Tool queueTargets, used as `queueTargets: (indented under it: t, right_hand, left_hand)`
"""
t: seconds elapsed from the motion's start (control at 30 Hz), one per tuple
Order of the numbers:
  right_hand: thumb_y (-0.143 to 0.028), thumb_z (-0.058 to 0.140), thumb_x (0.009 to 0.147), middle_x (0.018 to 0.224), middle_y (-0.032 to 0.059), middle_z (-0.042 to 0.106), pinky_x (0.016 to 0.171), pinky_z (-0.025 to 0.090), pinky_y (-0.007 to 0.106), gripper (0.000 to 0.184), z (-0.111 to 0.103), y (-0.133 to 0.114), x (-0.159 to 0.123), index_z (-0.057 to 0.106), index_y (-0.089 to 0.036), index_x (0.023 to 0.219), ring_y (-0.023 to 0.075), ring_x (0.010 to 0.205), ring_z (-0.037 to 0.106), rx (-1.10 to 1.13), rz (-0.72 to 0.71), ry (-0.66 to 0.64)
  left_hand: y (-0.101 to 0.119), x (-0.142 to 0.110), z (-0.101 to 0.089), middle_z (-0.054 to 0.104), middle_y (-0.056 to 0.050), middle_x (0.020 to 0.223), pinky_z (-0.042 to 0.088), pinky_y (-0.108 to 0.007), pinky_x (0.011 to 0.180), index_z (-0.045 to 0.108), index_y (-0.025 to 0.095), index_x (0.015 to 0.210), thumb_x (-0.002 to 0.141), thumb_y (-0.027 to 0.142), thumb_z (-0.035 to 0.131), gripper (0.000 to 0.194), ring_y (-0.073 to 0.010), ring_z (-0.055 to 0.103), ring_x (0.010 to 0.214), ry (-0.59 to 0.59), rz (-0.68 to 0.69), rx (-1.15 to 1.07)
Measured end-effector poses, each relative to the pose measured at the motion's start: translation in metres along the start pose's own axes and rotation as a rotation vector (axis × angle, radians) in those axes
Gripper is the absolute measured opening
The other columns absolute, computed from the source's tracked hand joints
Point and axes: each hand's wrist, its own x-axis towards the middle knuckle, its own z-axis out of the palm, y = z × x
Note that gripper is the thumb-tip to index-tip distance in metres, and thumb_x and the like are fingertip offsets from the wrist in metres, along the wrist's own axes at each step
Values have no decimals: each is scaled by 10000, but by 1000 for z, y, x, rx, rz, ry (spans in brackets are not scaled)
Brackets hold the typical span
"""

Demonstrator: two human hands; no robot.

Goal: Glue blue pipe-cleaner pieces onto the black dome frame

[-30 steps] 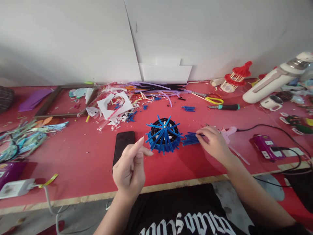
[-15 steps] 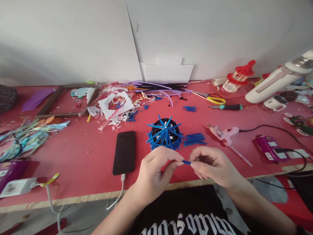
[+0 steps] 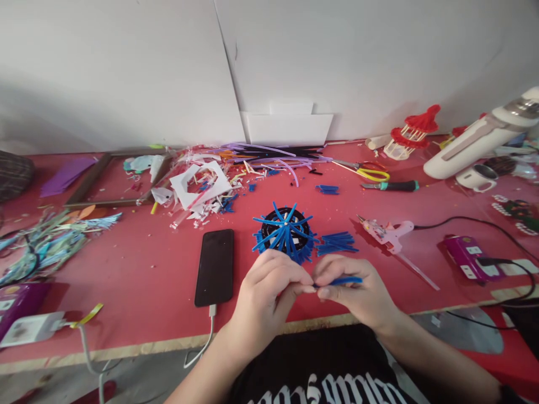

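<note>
A short blue pipe cleaner (image 3: 346, 280) runs between my two hands, just above the table's front edge. My left hand (image 3: 269, 300) pinches its left end between thumb and fingertips. With thumb and forefinger, my right hand (image 3: 357, 286) grips it close by, and its free end sticks out to the right over the fingers. Beyond my hands sits a round black frame with blue pipe cleaners (image 3: 286, 224) fanning out from its top centre. A small pile of cut blue pipe cleaners (image 3: 337, 243) lies to its right.
A phone (image 3: 214, 266) on a white cable lies left of my hands. To the right are a pink glue gun (image 3: 389, 233), a purple power socket (image 3: 471, 258), pliers (image 3: 391, 185) and yellow-handled scissors (image 3: 373, 173). Paper scraps (image 3: 202, 185) heap at the back; a white bottle (image 3: 475, 134) leans right.
My right fingers have shifted left along the pipe cleaner, close against my left fingertips. More of its blue length now shows to the right, above the right hand.
</note>
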Motion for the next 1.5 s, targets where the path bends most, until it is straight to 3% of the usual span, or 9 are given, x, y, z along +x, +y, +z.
queueTargets:
  t: [0.17, 0.4, 0.7, 0.93, 1.1, 1.27, 1.4, 1.5]
  right_hand:
    - [-186, 960, 598, 778, 3, 719, 631, 559, 188, 229, -13, 0, 4, 811, -265, 753, 96, 703, 683, 29, 79, -199]
    - [-154, 956, 598, 732, -11, 677, 566, 515, 184, 278, -23, -2, 0, 820, -298, 793, 89, 663, 644, 58, 19, -213]
    - [-118, 918, 654, 803, 8, 683, 595, 555, 240, 253, -33, -8, -3, 807, -287, 807, 124, 719, 655, 65, -29, -298]
    - [-161, 859, 763, 839, -1, 699, 658, 564, 246, 216, -37, -15, -1, 818, -315, 908, 116, 752, 674, 59, 9, -441]
    - [-177, 815, 822, 924, 26, 713, 721, 576, 244, 171, -41, -23, 4, 808, -276, 961, 120, 826, 690, -83, -17, -490]
    - [-180, 761, 876, 940, 41, 730, 811, 615, 331, 212, -40, -23, 9, 790, -280, 1060, 162, 889, 716, -305, -255, -444]
    - [-34, 726, 848, 955, 46, 765, 785, 652, 365, 428, -34, -15, 9, 733, -279, 1198, 178, 858, 743, -475, -593, -187]
    - [50, 734, 784, 983, 69, 780, 770, 676, 389, 519, -31, -4, 10, 706, -207, 1234, 196, 862, 760, -656, -895, 31]
  left_hand:
    - [-2, 3, -9, 672, -43, 894, 531, -329, 897, 706, 227, 857, 945, 149, 671, 123, -202, 592, 974, -95, 69, 57]
    - [-2, 7, -17, 675, -46, 895, 515, -359, 967, 711, 230, 881, 943, 169, 676, 94, -217, 560, 1007, -131, 90, 82]
    - [-1, 11, -22, 686, -39, 866, 516, -371, 978, 712, 246, 839, 957, 179, 656, 148, -216, 577, 976, -138, 97, 138]
    - [1, 17, -29, 709, -13, 873, 414, -375, 1004, 700, 266, 847, 967, 190, 654, 149, -232, 533, 1034, -184, 146, 197]
    - [-3, 16, -36, 735, 2, 873, 343, -417, 984, 712, 300, 846, 983, 250, 647, 159, -263, 499, 1095, -195, 147, 275]
    - [-14, 13, -41, 753, 18, 848, 362, -430, 974, 748, 339, 885, 973, 279, 669, 132, -266, 550, 1121, -122, 141, 276]
    - [-21, 11, -40, 775, 40, 840, 428, -441, 975, 740, 326, 980, 966, 144, 639, 208, -230, 670, 1036, 15, 92, 240]
    - [-23, 8, -34, 787, 26, 894, 474, -448, 1005, 720, 298, 1057, 966, 97, 607, 248, -202, 713, 979, 165, -60, 221]
